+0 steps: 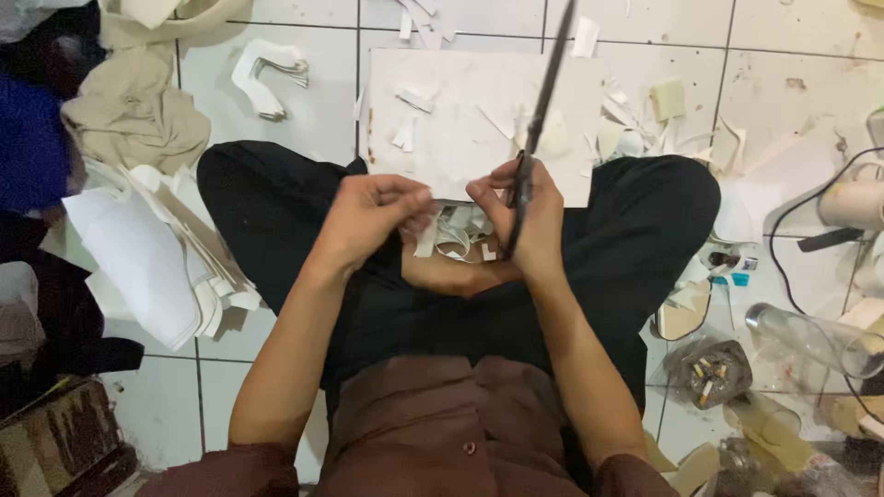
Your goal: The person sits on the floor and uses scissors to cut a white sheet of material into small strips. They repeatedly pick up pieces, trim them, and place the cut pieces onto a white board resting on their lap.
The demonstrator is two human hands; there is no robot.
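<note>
Head view, looking down at a person seated cross-legged on a white tiled floor (304, 110), black trousers, brown shirt.

Right hand (529, 221): grip closed around the handles of a pair of dark scissors (539, 110). Blades point up and away from the body, slightly blurred, crossing over the white board. Whether the blades are parted or shut cannot be told from this view.

Left hand (368, 216): fingers pinched narrow on a small white paper strip (426, 237), held just beside the right hand, above the lap. The strip hangs down from the fingertips.

Between the hands, in the lap: a small heap of white paper offcuts (460, 237), curled and overlapping.

White board (460, 129): lies flat on the floor in front of the knees, with loose white scraps scattered on it and past its right edge.

To the person's left: a fanned stack of white and beige sheets (166, 258) on the floor, touching the left knee; beige cloth (138, 110) beyond it; a bundle of cut white shapes (267, 78) on the tile further out.

To the person's right: black cable (783, 248), a clear plastic bottle (810, 336) lying on its side, a small clear bag (709, 368) with bits inside.
</note>
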